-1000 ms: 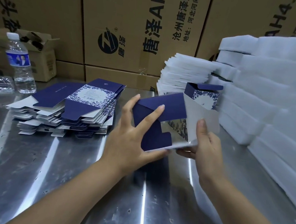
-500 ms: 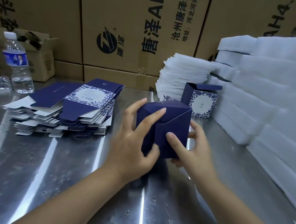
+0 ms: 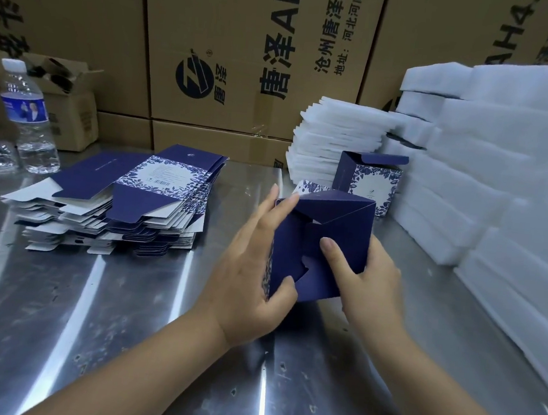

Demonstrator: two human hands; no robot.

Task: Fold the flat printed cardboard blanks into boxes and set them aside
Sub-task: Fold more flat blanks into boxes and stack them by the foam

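My left hand (image 3: 249,272) and right hand (image 3: 372,283) grip the navy box (image 3: 341,220), thumbs on its flaps; flat blanks (image 3: 132,200) lie at ten o'clock.

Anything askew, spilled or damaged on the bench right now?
Nothing spilled or torn. The stack of flat blanks is fanned out, edges not squared. The box held between left hand and right hand has end flaps not yet seated.

light: dim, cool, coming from above | glare: streaks are running down the table (image 3: 54,320) toward 7 o'clock | edges: cartons (image 3: 67,13) at 11 o'clock are bowing | focus: foam (image 3: 522,147) at 3 o'clock is smearing
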